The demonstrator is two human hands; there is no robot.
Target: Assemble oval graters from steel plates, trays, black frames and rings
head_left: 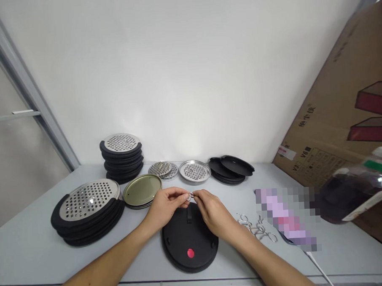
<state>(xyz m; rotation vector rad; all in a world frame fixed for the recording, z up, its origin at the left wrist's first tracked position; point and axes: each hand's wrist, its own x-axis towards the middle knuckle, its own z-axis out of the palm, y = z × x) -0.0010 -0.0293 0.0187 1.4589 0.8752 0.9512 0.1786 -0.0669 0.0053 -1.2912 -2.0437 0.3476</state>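
Note:
A black round plate lies underside up before me, with a red round sticker near its front and a dark strap toward the far side. Over its far edge, my left hand and my right hand meet, fingertips closed. Between them they pinch a small silver wire ring, mostly covered by the fingers. To the right of my right hand lies a loose heap of similar bent wire rings.
Stacked perforated discs with black rims stand at left, with a taller stack behind. Gold-toned lids, loose perforated discs, a silver perforated dish and black trays sit further back. At right are a dark-filled bottle and a cardboard box.

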